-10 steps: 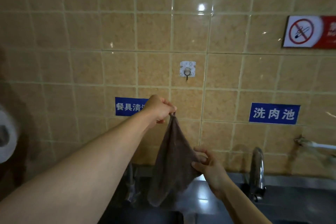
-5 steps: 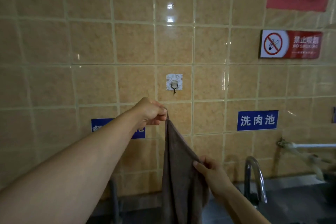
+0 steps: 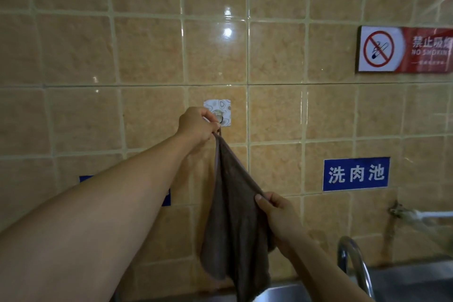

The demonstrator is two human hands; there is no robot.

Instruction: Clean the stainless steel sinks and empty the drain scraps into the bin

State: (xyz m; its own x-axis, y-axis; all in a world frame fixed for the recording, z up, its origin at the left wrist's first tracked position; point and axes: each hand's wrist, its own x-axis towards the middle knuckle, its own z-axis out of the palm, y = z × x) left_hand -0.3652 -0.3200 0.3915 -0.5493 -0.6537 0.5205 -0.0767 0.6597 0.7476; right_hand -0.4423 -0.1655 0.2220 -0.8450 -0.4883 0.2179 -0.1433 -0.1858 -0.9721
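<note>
Brown cloth (image 3: 235, 223) at the hook (image 3: 220, 119): your left hand (image 3: 196, 127) pinches its loop, right hand (image 3: 277, 213) grips an edge; a missed loop could drop it below the hook.

Cloth (image 3: 235, 223) hangs below the wall hook (image 3: 219, 115), left of the faucet (image 3: 353, 265).

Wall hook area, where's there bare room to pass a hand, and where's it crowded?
Bare tile lies above the hook and right of it, between the hook and the blue sign. Crowded at the hook: left hand pinches the brown cloth there; right hand grips its edge below.
</note>
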